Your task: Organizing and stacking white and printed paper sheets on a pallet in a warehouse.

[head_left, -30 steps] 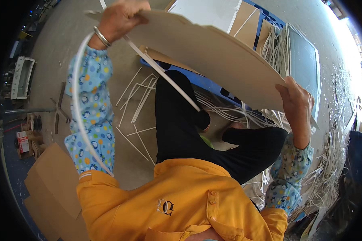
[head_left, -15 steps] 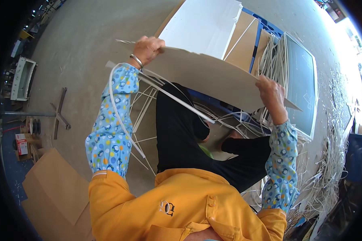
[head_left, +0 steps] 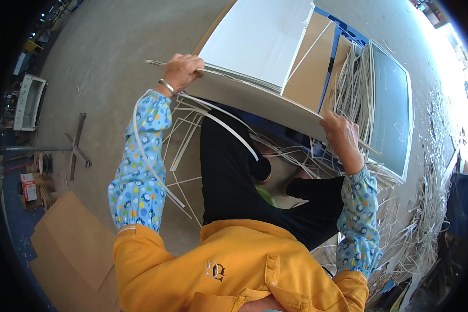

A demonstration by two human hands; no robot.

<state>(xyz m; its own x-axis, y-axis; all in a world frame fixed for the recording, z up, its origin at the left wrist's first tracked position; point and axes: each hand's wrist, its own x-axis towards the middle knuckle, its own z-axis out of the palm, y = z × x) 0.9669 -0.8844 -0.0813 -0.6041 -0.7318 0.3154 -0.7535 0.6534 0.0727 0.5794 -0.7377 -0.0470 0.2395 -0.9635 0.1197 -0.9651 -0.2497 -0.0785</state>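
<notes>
Between my two hands I hold a wide, thin grey-white sheet [head_left: 265,103], tilted with its near face toward me. My left hand [head_left: 183,72] is closed over its left end, and thin strips stick out past that hand. At the other end, my right hand [head_left: 343,136] grips the sheet's edge. Just behind it lies a stack of white sheets [head_left: 260,39]. Loose white strips [head_left: 153,161] hang beside my left sleeve, and another strip [head_left: 229,127] curves over my leg.
Brown board [head_left: 317,57] lies on a blue pallet [head_left: 343,23]. A bundle of white strips [head_left: 353,88] rests beside a grey-green panel [head_left: 390,109]. Shredded strips [head_left: 421,229] cover the floor at right. Cardboard [head_left: 78,244] lies at lower left, near a metal stand [head_left: 78,148].
Both hands have shifted slightly left; the left end and the right hand have come lower. The sheet now tilts more edge-on, and its near edge lies closer to the stack.
</notes>
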